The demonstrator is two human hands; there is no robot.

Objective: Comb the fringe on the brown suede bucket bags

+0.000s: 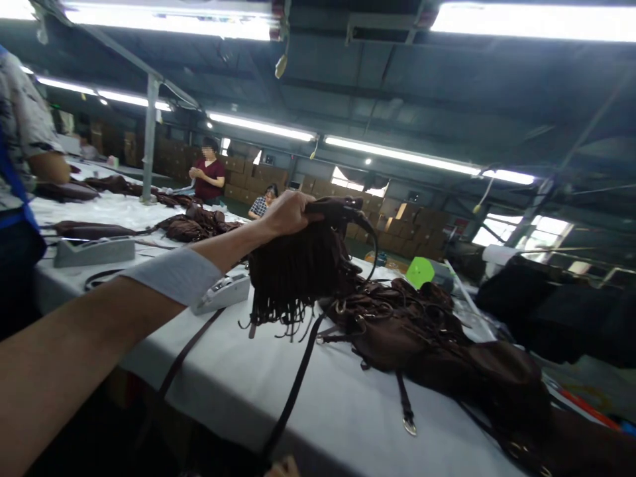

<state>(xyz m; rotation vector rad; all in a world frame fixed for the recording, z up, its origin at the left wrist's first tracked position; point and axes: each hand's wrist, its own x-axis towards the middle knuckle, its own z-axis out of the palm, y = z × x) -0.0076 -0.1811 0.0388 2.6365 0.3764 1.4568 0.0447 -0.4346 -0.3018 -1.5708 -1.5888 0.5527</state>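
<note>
My left hand (289, 213) reaches out over the table and is closed round the top of a dark brown fringed bag (295, 271), holding it above the white-covered table (338, 411). The bag's fringes hang down, and a long brown strap (294, 387) trails from it over the table's near edge. A grey band (173, 271) wraps my left forearm. Just right of the held bag lies a pile of similar brown bags (427, 338) with straps and metal buckles. A small part of what may be my right hand (283, 468) shows at the bottom edge, fingers hidden.
Two grey tape dispensers (94, 250) (224, 291) sit on the table to the left. More brown bags (193, 225) lie further back. A person (20, 132) stands at the left edge; two others (209, 175) (263, 202) work behind. A green object (420, 271) and black bags (546, 311) are at the right.
</note>
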